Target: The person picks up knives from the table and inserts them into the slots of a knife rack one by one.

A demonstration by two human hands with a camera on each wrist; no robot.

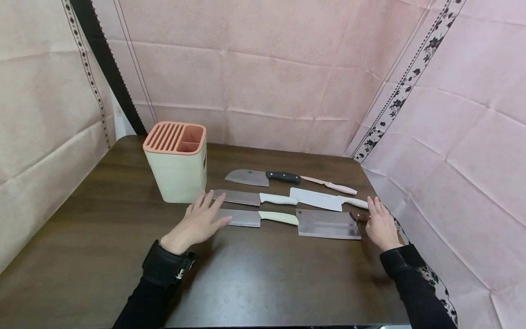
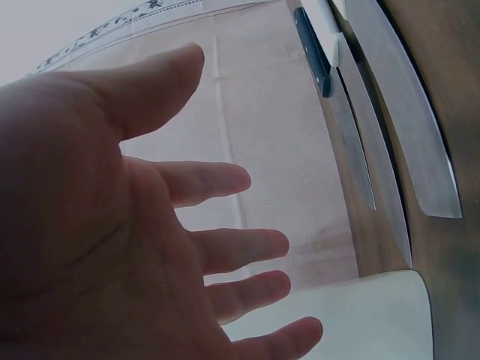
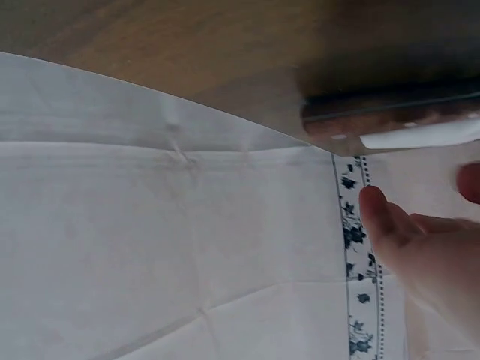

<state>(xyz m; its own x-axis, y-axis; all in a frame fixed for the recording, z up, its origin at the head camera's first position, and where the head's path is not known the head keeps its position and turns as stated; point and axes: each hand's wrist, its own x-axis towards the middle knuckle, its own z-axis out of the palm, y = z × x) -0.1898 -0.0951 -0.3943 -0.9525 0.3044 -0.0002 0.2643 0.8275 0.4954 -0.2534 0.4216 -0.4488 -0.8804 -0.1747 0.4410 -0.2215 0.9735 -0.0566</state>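
My left hand (image 1: 199,224), palm down with fingers spread, hovers near the blade ends of a white-handled knife (image 1: 242,197) and a pale-green-handled knife (image 1: 244,218). Nothing lies in its palm in the left wrist view. At the right, my right hand (image 1: 382,225) has its fingers extended beside the brown handle (image 3: 390,120) of a broad cleaver (image 1: 326,224); whether it touches the handle I cannot tell. A white-bladed knife (image 1: 316,198) lies behind the cleaver. Farther back are a black-handled knife (image 1: 250,177) and a slim pink-bladed knife (image 1: 341,188).
A cream knife holder (image 1: 176,176) with a slotted pink top stands upright at the back left of the brown table (image 1: 246,283). Pale cloth (image 1: 267,82) hangs behind and at both sides. The table's right edge runs close by my right hand.
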